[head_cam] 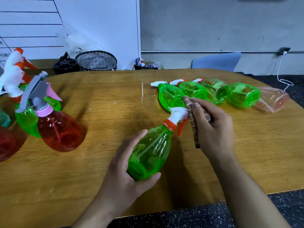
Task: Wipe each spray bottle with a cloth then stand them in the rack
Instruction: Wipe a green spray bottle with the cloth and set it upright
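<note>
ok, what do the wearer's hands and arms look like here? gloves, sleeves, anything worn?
Both are bare. The left hand and right hand have no gloves, and no rings show. Both forearms are uncovered up to the frame's bottom edge: no sleeves, watch, bands, straps, cables or markers in view. Fingernails are short and unpainted where visible.

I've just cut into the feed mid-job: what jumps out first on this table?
At centre, the left hand grips a green spray bottle while the right hand presses a brown cloth to its nozzle. Behind, more bottles lie in a row. At left, a red bottle stands among others.
</note>
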`<state>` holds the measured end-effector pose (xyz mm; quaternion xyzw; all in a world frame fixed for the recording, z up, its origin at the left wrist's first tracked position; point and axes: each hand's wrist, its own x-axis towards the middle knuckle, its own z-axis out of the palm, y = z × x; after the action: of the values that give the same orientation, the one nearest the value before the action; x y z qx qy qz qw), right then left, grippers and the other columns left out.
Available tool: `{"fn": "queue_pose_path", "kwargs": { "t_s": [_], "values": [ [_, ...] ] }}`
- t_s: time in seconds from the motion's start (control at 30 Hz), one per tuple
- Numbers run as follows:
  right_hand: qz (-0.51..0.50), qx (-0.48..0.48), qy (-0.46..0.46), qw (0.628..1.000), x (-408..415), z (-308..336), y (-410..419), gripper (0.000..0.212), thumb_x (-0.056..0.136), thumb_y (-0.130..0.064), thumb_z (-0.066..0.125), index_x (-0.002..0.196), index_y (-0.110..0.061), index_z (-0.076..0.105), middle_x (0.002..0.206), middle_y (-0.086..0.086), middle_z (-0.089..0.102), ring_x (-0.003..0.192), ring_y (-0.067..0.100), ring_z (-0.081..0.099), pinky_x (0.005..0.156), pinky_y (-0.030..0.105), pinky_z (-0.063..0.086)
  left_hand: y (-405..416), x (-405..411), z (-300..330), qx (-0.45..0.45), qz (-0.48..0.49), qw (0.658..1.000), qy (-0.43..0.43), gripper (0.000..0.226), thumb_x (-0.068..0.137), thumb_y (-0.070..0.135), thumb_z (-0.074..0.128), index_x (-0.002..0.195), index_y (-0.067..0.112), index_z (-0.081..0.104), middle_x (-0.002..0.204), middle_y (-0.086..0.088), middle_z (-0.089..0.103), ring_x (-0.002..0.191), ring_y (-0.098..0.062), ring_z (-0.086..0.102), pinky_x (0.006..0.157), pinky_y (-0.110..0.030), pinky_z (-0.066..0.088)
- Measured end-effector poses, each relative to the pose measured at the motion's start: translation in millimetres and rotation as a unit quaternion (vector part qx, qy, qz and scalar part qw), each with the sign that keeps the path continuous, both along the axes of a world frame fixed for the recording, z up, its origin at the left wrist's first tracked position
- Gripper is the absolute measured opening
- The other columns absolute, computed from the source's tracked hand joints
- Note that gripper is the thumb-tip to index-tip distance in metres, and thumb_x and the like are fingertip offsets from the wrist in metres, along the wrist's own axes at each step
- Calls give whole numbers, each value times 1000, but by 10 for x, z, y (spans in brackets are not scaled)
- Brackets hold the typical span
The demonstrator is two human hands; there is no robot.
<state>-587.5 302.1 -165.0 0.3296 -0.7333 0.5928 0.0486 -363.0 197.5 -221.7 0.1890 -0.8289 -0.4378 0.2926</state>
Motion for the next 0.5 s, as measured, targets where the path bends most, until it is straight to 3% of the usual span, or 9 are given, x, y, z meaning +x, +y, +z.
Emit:
{"fn": "queue_pose_path", "kwargs": {
  "t_s": [0.2,0.27,0.37,0.43,0.5],
  "values": [
    [42,56,53,996,-2,106,45,27,102,-36,57,109,-25,80,94,-10,73,88,8,67,73,31,52,-2,-16,-1,-31,-16,999,-1,91,75,49,85,155,49,42,156,25,47,146,-4,46,110,-8,37],
    [85,53,78,992,29,167,63,24,104,-31,59,112,-23,80,89,-10,69,84,12,64,69,26,46,4,-19,0,-41,-15,999,-4,91,75,49,84,155,51,42,156,25,46,146,-2,45,109,-7,37],
    [129,-4,67,989,62,185,62,22,105,-22,60,116,-17,79,98,-12,72,94,14,68,80,23,48,10,-11,10,-20,-8,1000,-2,91,73,51,85,152,56,41,155,30,45,145,4,44,108,-5,36],
    [76,-52,32,995,35,162,68,21,105,-22,60,115,-20,78,108,-7,75,103,14,71,88,35,55,3,-19,4,-13,2,1000,0,92,70,52,85,152,56,43,154,30,47,146,3,44,109,-5,35],
    [-1,-36,27,999,-6,120,73,21,104,-30,59,114,-26,77,107,-8,76,102,9,71,88,41,57,-7,-24,-11,-15,5,1000,-4,93,70,52,85,153,55,43,154,28,47,146,-1,45,109,-6,36]
  ]
}}
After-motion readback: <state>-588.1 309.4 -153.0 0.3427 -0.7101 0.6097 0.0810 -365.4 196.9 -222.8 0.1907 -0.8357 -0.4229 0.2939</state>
